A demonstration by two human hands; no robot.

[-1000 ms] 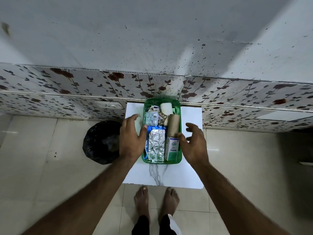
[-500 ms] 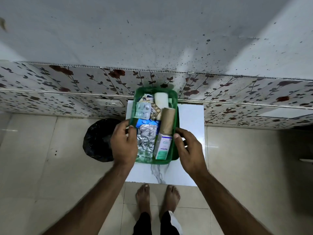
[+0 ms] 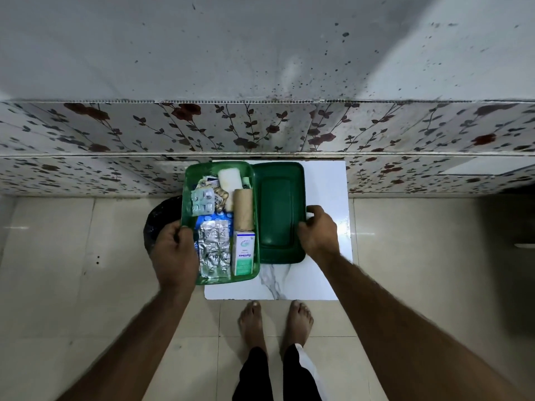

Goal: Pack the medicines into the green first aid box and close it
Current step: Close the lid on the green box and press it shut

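The green first aid box (image 3: 188,180) is held up over the left side of the small white table, filled with medicines: silver blister strips (image 3: 214,250), a white and green carton (image 3: 244,256), a brown bandage roll (image 3: 242,209) and a white pad (image 3: 229,176). My left hand (image 3: 175,253) grips the box's left wall near its front corner. Beside it on the table lies the dark green lid (image 3: 279,212). My right hand (image 3: 317,231) holds the lid's right edge, thumb and fingers pinched on it.
The white marble-patterned table (image 3: 324,192) stands against a floral-tiled wall. A black-lined bin (image 3: 157,224) sits on the floor left of the table, partly under the box. My bare feet (image 3: 275,322) are on the tiled floor just before the table.
The box was lifted and shifted left, which uncovered the lid beneath it. My right hand left the box and took the lid's right edge; my left hand keeps hold of the box.
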